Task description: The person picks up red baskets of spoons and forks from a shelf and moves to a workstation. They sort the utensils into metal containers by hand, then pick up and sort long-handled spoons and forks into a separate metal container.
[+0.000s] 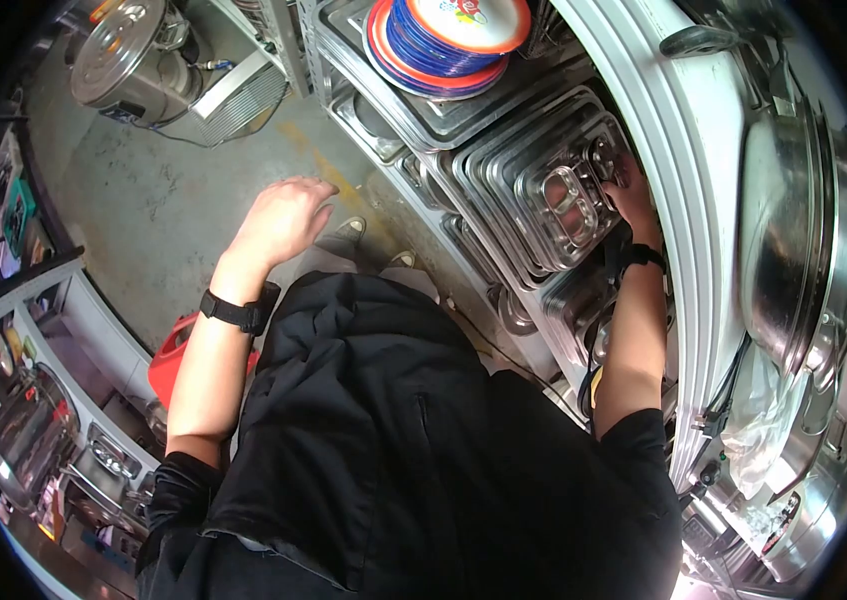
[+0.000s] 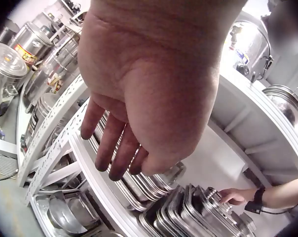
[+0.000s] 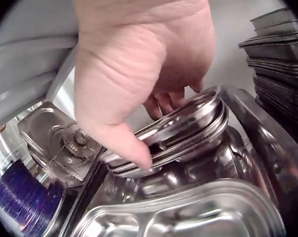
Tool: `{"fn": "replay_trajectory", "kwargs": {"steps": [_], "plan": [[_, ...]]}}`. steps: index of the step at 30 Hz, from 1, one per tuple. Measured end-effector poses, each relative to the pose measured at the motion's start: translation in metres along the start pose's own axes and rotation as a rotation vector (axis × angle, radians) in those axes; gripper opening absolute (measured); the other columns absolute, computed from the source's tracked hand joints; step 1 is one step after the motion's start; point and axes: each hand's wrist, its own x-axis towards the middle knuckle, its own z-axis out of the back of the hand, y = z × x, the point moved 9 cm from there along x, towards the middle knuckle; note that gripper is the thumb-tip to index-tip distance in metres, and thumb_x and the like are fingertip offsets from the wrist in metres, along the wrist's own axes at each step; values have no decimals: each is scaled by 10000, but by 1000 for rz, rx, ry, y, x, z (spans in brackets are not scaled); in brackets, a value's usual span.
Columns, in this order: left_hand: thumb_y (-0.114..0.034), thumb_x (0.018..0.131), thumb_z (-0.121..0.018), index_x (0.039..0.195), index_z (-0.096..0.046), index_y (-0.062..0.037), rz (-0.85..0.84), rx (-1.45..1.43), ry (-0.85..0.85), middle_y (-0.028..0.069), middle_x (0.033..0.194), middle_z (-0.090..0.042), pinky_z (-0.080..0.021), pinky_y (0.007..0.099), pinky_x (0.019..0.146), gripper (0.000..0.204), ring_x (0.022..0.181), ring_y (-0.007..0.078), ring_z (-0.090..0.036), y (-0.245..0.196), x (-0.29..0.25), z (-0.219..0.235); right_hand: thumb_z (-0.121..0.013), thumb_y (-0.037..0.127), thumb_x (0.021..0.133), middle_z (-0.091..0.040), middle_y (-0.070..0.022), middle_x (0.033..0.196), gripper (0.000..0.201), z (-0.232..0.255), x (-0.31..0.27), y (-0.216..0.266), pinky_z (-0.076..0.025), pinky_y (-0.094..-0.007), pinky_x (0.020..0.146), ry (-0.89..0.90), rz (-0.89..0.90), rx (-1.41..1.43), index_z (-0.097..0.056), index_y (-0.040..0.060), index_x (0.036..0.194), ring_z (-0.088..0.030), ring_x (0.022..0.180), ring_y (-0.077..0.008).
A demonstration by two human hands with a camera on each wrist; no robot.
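My right hand (image 1: 633,200) reaches into the shelf under the white top. In the right wrist view its thumb lies on the near rims of a small stack of shiny metal dishes (image 3: 188,131), with the fingers over the far side, partly hidden. Beside that stack lies a divided metal dish (image 3: 203,212) with rounded compartments. Both sit on a pile of rectangular metal trays (image 1: 523,180). My left hand (image 1: 283,220) hangs in the air over the floor in front of my body, holding nothing, fingers loosely extended.
Blue-rimmed plates (image 1: 448,45) are piled on a tray at the far end of the shelf. Dark rectangular pans (image 3: 279,64) are stacked beyond the trays. A large steel pot (image 1: 118,55) stands on the floor, and a red container (image 1: 175,358) is at the left.
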Motion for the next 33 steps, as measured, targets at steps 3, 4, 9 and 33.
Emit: {"fn": "replay_trajectory", "kwargs": {"steps": [3, 4, 9, 33], "plan": [[-144, 958, -655, 1165, -702, -35, -13, -8, -14, 163, 1101, -741, -549, 467, 962, 239, 1078, 365, -683, -2, 1, 1, -893, 111, 758, -656, -170, 1368, 787, 3, 3, -13, -472, -394, 1094, -48, -43, 126, -544, 3, 1456, -607, 1296, -319], [-149, 959, -655, 1167, -702, -35, -11, -4, -7, 166, 1110, -741, -548, 468, 969, 242, 1087, 366, -682, -2, 2, 1, -893, 111, 758, -656, -170, 1368, 787, 5, 3, -8, -472, -394, 1094, -48, -43, 125, -544, 3, 1456, -607, 1296, -319], [-160, 961, -658, 1174, -703, -38, 14, -11, 50, 179, 1136, -741, -544, 473, 990, 249, 1118, 369, -680, 0, 5, -4, -898, 160, 791, -663, -196, 1341, 479, 15, -18, 70, -467, -406, 1084, 18, -15, -129, -679, 15, 1192, -608, 1287, -333], [-132, 946, -666, 1159, -707, -23, -69, 24, 62, 155, 1114, -738, -549, 459, 967, 244, 1078, 368, -678, -11, 21, -2, -874, 175, 775, -691, -142, 1221, 227, -22, -138, 205, -513, -438, 987, -206, 290, -169, -712, 35, 851, -650, 1139, -371]]}}
